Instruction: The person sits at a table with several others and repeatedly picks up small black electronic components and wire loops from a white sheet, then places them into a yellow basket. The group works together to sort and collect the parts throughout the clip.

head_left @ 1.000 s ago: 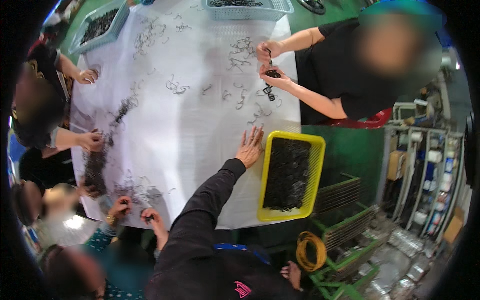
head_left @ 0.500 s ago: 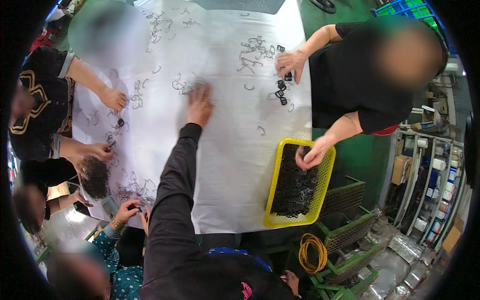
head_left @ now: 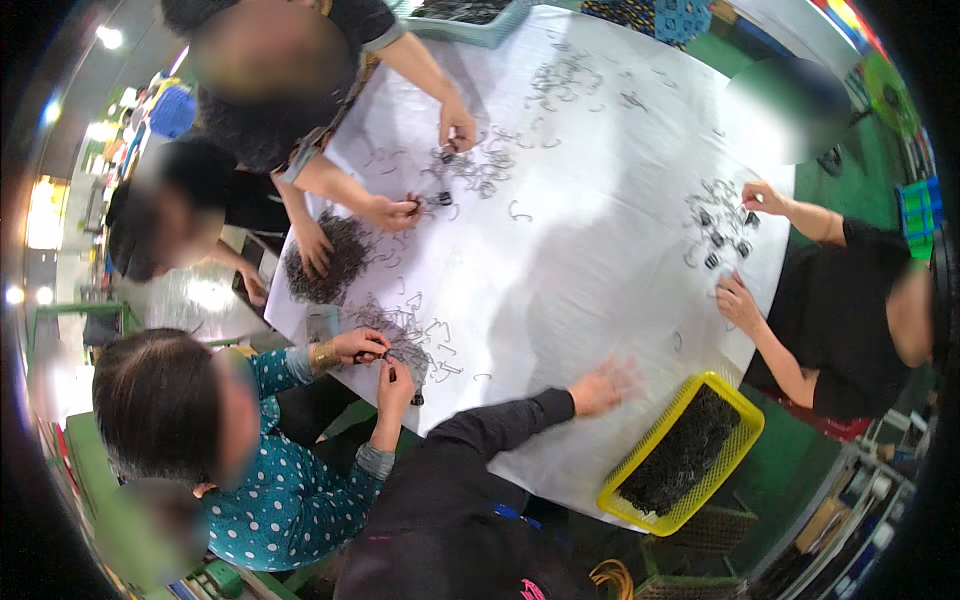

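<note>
Head view, looking down on a round table (head_left: 600, 250) under a white sheet, with several people seated around it.

Left hand (head_left: 605, 385) stretched out from a black sleeve over the near edge of the sheet. Blurred, but fingers look spread and the palm faces down; open, nothing gripped as far as can be told. Hovering over or resting on bare sheet, cannot tell which. Right hand out of the picture.

Closest to that hand: a single bent wire hook (head_left: 677, 340) just beyond it, another hook (head_left: 482, 377) off to the left, and a yellow basket (head_left: 735, 400) to the right at the table's edge, filled with dark metal pieces.

Further round the table: a co-worker in a dotted teal top pinching small parts between both hands (head_left: 375, 360) beside a scatter of hooks (head_left: 415, 335). A dark heap of wire pieces (head_left: 335, 255) with another person's hand laid on it. More hands working on loose hooks (head_left: 470, 170) at the far side. On the right, a person in black handling a small cluster of dark clips (head_left: 725, 240). A teal basket (head_left: 470, 35) at the far rim.

Judging by the full yellow basket, the large heap and the many loose hooks spread over the sheet, probably only a small share sorted or put together so far, with most of the pile left to go. No finished stack plainly visible.
</note>
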`<state>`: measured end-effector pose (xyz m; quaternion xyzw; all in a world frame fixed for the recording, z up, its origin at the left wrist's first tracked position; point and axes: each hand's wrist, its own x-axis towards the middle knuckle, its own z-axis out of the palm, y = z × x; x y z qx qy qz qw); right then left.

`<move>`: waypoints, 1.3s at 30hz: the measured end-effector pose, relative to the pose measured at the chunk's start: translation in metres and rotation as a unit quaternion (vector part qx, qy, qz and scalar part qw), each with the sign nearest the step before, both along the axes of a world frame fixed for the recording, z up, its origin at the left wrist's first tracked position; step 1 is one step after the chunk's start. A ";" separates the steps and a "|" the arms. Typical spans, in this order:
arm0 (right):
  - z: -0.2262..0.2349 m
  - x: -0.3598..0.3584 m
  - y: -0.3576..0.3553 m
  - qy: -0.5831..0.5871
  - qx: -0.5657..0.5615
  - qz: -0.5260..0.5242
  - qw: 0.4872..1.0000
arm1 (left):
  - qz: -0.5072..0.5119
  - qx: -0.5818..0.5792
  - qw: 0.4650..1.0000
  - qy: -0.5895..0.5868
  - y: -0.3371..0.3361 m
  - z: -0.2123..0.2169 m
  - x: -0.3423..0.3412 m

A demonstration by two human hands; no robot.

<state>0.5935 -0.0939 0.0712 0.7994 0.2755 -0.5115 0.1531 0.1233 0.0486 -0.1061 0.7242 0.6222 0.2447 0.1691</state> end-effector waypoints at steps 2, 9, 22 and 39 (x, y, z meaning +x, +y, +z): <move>0.001 -0.005 0.011 -0.010 0.006 0.009 1.000 | -0.050 -0.019 0.998 -0.030 -0.017 -0.014 0.019; -0.020 -0.009 0.042 -0.009 0.050 0.030 0.998 | 0.216 -0.188 0.954 0.093 -0.030 -0.005 -0.132; -0.157 0.086 0.128 -0.191 0.271 0.133 0.934 | 0.340 -0.224 0.904 -0.132 -0.213 0.061 0.093; -0.178 0.063 0.241 0.214 0.301 0.305 0.878 | 0.468 -0.436 0.757 -0.132 -0.340 0.157 0.197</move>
